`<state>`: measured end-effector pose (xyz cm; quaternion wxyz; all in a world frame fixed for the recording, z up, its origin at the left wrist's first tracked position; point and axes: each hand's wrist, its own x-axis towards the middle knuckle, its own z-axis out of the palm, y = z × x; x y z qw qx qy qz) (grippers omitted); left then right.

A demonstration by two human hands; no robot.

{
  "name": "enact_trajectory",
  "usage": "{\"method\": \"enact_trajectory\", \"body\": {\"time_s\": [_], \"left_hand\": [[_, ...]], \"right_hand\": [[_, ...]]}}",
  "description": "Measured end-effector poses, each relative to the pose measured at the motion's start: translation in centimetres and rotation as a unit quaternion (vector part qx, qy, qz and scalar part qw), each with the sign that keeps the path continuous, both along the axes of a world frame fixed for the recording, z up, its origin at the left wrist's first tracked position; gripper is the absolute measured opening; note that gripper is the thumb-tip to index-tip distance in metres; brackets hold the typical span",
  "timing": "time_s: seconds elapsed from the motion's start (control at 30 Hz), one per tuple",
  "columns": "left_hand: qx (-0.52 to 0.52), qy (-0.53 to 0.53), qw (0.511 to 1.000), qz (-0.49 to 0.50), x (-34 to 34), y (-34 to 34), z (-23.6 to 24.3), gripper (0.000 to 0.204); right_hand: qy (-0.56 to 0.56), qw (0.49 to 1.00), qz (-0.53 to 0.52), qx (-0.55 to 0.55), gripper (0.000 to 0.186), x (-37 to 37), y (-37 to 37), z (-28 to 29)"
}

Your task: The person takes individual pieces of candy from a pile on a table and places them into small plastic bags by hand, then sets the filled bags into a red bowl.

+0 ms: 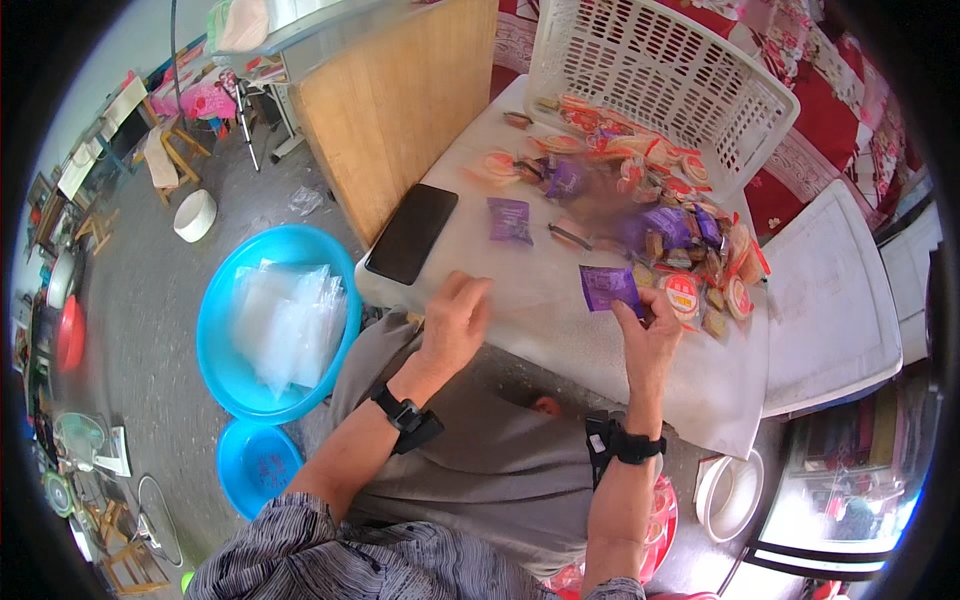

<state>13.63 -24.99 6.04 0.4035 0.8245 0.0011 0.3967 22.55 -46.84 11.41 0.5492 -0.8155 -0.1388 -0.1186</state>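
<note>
My right hand point(650, 335) pinches a small purple packet point(605, 285) at the near right of the worktop point(540, 370), beside a pile of purple, red-and-white and tan wrapped packets point(680, 280). My left hand point(450, 325) is over the near left of the worktop, its fingers curled and slightly blurred; I cannot make out what, if anything, is in them. A single purple packet point(510, 220) lies farther back, to the left of the pile. A black phone point(410, 233) rests at the left edge, against a wooden board point(380, 100).
A white plastic basket point(660, 70) stands behind the pile, and a white lid point(830, 310) is at the right. Low on the left sit a large blue basin point(220, 350) with clear bags point(285, 320) and a smaller blue basin point(240, 450). A white tub point(730, 500) is at lower right.
</note>
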Motion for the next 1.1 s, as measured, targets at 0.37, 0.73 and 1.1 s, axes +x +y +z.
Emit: {"method": "enact_trajectory", "body": {"time_s": [0.37,0.73,1.1], "left_hand": [[-0.07,0.0,0.998,-0.007,0.4,0.3,0.5,0.021],[-0.044,-0.03,0.999,-0.013,0.6,0.1,0.2,0.022],[-0.022,-0.022,0.999,-0.037,0.5,0.1,0.2,0.023]], "right_hand": [[-0.148,0.959,0.237,-0.05,0.018,-3.8,3.2,0.3],[-0.299,0.911,0.099,-0.266,0.025,-3.7,6.5,-2.7],[-0.289,0.892,0.138,-0.319,0.03,-5.1,8.8,-3.0]]}}
